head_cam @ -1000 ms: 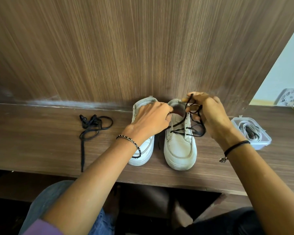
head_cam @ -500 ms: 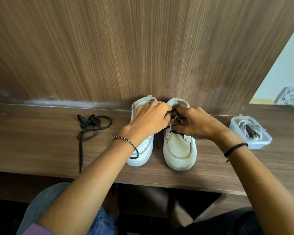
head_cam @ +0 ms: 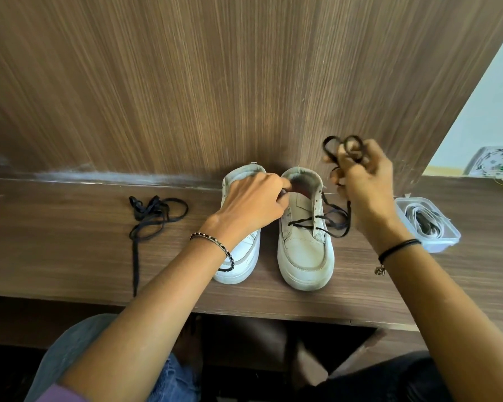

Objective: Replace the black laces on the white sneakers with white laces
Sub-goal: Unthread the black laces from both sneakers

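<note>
Black lace (head_cam: 317, 225), half unthreaded from the laced sneaker (head_cam: 304, 256) on the tabletop (head_cam: 70, 256), is bunched in the right hand (head_cam: 366, 184); the left hand (head_cam: 253, 204) pinches its collar. A hard tug could snag an eyelet and tip it.

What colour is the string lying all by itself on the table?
Black. The loose lace lies beside the white sneakers; the head view shows it best.
</note>
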The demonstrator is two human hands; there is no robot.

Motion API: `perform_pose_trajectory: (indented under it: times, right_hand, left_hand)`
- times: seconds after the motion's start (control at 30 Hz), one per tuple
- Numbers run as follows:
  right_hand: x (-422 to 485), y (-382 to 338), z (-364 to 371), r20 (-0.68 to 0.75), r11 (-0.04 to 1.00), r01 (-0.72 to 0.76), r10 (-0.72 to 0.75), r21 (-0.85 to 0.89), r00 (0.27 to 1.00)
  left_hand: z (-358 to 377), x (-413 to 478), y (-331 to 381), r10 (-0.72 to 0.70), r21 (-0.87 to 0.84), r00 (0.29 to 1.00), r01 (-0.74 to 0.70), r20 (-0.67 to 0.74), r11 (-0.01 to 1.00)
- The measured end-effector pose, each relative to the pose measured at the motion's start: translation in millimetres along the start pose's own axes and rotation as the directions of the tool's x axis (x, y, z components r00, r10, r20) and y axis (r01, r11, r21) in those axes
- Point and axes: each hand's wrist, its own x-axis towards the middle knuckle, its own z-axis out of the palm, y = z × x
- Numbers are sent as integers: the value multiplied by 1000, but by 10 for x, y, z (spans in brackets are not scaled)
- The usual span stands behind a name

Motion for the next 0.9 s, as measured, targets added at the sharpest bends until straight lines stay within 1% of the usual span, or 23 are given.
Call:
perform_pose_trajectory:
  times: [0.03,0.07,0.1,0.17,0.27,0.33,0.4,0.47,0.53,0.6,0.67,0.8,0.87,0.9]
  right_hand:
    - [34,-42,-43,-32,993,-48,52,109,998]
    - [70,-77,-99,-33,985,-90,96,146,995]
    - [96,-108,-153,-9,982,-133,136,137,991]
    - [119,-131,-253,52,976,-212,209,55,977]
    - [84,-98,-261,48,951,-272,281,-149,958]
    - [67,-68,-231,26,933,-244,260,-266,965]
    - [39,-71,-209,-27,924,-208,211,-322,977]
    - [4,-84,-188,-56,905,-175,166,-387,985]
    - [-51,-128,-146,-54,875,-145,136,-461,989]
    - [-81,-155,-115,-51,843,-125,116,-523,992]
    - [-91,-137,-85,-10,777,-65,75,-626,997]
    - [-77,-77,-66,-36,675,-5,-32,-738,999]
    - [-83,-43,-55,10,618,67,-96,-783,995]
    - [-82,-11,-49,43,602,96,-101,-793,994]
  left_hand:
    - [5,3,-6,3,-3,1000,-3,-1,1000]
    - [15,7,-10,5,-3,1000,-5,1,1000]
    - [26,8,-9,6,-4,1000,-6,0,1000]
    - [58,9,14,16,-3,1000,-16,-17,1000]
    - [120,14,82,63,41,996,-61,-65,997]
    - [171,25,111,119,59,987,-113,-110,992]
    - [224,47,120,204,74,966,-195,-159,978]
    - [262,61,101,247,82,954,-236,-169,968]
    - [288,57,88,248,59,964,-243,-97,968]
    - [319,40,94,228,2,974,-228,-5,974]
    - [346,21,116,208,-17,977,-208,50,978]
    - [362,15,147,195,-16,980,-194,45,981]
    - [353,15,155,194,-8,981,-193,31,981]
    - [351,12,157,189,-2,982,-189,27,982]
